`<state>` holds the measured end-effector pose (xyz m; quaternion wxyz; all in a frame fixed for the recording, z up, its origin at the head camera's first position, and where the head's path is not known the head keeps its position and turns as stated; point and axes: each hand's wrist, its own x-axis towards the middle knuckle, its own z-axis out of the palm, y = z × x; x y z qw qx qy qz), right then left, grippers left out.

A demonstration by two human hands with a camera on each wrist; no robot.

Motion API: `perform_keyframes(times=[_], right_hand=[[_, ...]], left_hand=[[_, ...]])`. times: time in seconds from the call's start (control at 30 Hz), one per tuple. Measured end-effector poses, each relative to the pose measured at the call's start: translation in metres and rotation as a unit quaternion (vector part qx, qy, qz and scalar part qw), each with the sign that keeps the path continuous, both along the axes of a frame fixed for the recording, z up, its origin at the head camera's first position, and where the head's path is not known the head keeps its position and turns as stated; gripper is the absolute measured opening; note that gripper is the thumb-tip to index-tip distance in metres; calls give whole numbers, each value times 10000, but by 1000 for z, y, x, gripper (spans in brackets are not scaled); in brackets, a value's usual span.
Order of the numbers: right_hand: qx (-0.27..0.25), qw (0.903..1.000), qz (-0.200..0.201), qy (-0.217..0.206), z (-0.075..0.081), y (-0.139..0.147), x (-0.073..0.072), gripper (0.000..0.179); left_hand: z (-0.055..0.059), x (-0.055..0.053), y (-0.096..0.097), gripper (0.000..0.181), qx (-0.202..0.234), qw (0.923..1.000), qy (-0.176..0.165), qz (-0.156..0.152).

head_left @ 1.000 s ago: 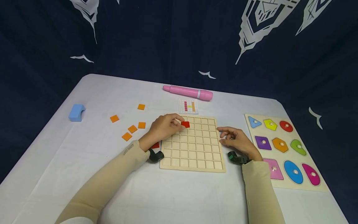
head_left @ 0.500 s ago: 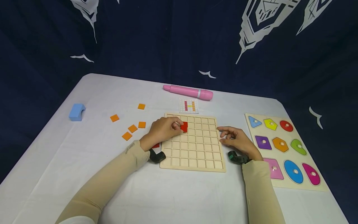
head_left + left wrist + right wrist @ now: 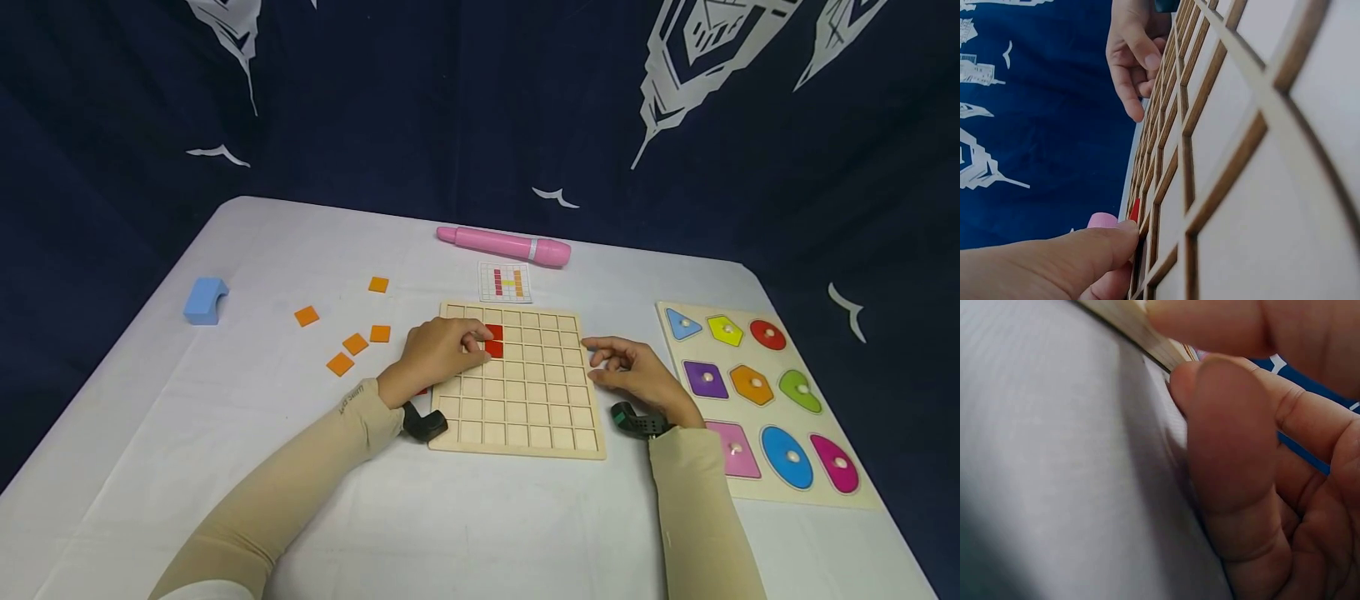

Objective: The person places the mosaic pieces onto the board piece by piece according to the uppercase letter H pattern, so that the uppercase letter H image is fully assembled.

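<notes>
My left hand (image 3: 442,352) reaches over the left part of a wooden grid board (image 3: 525,442). Its thumb and forefinger pinch a red square tile (image 3: 496,350) down at the board's surface. Directly beyond it, a second red tile (image 3: 494,331) lies in the same column. The left wrist view shows the thumb (image 3: 1100,247) against the grid, a sliver of red beyond its tip. My right hand (image 3: 633,375) rests at the board's right edge, forefinger and thumb at the side, other fingers loosely bent, holding nothing. Another red tile (image 3: 422,391) is mostly hidden under the left wrist.
Several orange tiles (image 3: 355,344) lie left of the board. A small pattern card (image 3: 505,293) and a pink marker-shaped object (image 3: 502,244) lie beyond it. A blue arch block (image 3: 205,302) stands far left. A knobbed shape puzzle (image 3: 765,442) occupies the right side.
The left hand has drawn slightly nearer with its red tile, which now lines up just below the other red tile. The right hand has kept its place.
</notes>
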<state>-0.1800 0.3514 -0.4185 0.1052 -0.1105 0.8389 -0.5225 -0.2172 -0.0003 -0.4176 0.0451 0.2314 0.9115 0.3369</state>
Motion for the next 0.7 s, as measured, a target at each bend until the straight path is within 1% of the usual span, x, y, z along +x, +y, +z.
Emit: perform_keyframes(times=[0.37,0.53,0.7], right_hand=[[-10,10000,23,59,-1,0,-1,51],[-36,10000,29,56,-2,0,-2,50],[-19,10000,52,48,-1,1,-1,50]], left_hand=[[1,2,-1,32,-43,9999,-10,-101],[2,2,-2,33,43,9999,-4,-135],[5,3,-5,34,118,9997,-151,-174]])
